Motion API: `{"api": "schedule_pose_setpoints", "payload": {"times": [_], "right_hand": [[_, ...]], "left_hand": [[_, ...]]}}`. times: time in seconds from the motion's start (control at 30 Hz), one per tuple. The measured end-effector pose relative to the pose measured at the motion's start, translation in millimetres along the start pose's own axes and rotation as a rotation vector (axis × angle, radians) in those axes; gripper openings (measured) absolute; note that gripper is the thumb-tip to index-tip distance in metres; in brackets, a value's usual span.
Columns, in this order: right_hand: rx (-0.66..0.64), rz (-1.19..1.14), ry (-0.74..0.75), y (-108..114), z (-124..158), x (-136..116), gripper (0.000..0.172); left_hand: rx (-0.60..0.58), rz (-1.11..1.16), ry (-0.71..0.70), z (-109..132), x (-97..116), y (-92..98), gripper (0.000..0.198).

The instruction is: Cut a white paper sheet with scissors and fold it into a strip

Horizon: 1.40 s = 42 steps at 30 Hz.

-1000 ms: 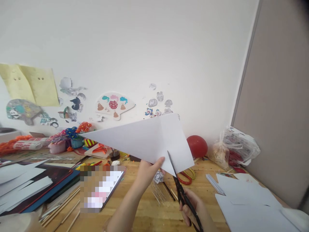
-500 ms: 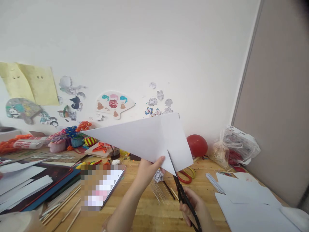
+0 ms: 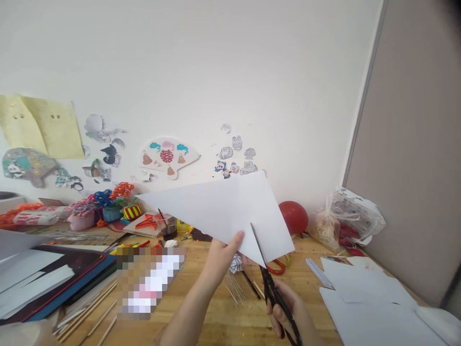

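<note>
A sheet of white paper, shaped like a long triangle with its tip to the left, is held up over the table. My left hand pinches its lower edge, thumb on the near face and fingers hidden behind. My right hand grips the handles of dark scissors. One blade lies across the near face of the paper, pointing up and left; the other blade is hidden behind the sheet. Below the paper sit a crumpled striped paper ball and several thin wires.
A phone with a blurred screen lies left of my forearm, near wooden sticks. White sheets are stacked at the right. A red balloon, red-and-yellow-handled scissors and plastic bags are behind. Yarn flower pots stand back left.
The paper's right edge has swung slightly down and right, and its left tip has shifted right. The scissors stay in the paper at nearly the same place. The view has shifted slightly.
</note>
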State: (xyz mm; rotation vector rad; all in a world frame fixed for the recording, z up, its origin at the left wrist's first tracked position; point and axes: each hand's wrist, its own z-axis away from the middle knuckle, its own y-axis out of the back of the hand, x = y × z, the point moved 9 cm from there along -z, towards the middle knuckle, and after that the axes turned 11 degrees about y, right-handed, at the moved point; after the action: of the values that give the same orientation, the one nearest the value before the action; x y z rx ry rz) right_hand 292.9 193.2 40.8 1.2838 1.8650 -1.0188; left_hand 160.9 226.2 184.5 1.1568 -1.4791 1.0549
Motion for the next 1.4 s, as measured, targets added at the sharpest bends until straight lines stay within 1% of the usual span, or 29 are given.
{"api": "schedule_pose_setpoints", "payload": {"times": [0.17, 0.4, 0.67, 0.83, 1.07, 1.17, 1.2, 1.27, 1.33, 1.4], "right_hand": [[-0.014, 0.003, -0.003, -3.4, -1.5, -5.6, 0.061], [0.002, 0.017, 0.005, -1.1, 0.6, -6.7, 0.062], [0.007, -0.021, 0.039, -2.4, -2.4, -6.5, 0.067], [-0.004, -0.014, 0.02, -0.7, -0.8, -4.8, 0.062], [0.011, 0.029, 0.046, 2.3, -1.8, -8.9, 0.06], [0.017, 0.03, 0.046, 1.0, -2.8, -9.2, 0.06], [0.02, 0.028, 0.041, 0.6, -3.0, -8.6, 0.06], [0.036, 0.017, 0.036, 0.8, -3.0, -7.3, 0.064], [0.05, 0.01, 0.034, 1.5, -2.7, -6.1, 0.065], [0.04, 0.003, 0.028, 0.7, -2.2, -4.6, 0.067]], "left_hand": [[0.003, -0.026, 0.0, -0.2, -1.5, 0.1, 0.029], [-0.007, -0.026, 0.01, 3.3, 0.8, -0.2, 0.03], [-0.033, 0.006, 0.041, 6.1, -1.2, -10.8, 0.03], [-0.03, 0.026, 0.079, 6.2, -4.8, -13.1, 0.03], [-0.047, 0.045, 0.069, 6.6, -3.0, -13.5, 0.027], [-0.045, 0.098, 0.099, 5.9, -6.3, -13.4, 0.025], [-0.025, 0.133, 0.11, 5.3, -8.3, -11.6, 0.023], [0.089, 0.226, 0.129, 4.6, -13.6, -1.3, 0.022], [0.241, 0.307, 0.148, 5.7, -20.6, 12.0, 0.031], [0.338, 0.33, 0.169, 6.9, -26.2, 20.0, 0.039]]}}
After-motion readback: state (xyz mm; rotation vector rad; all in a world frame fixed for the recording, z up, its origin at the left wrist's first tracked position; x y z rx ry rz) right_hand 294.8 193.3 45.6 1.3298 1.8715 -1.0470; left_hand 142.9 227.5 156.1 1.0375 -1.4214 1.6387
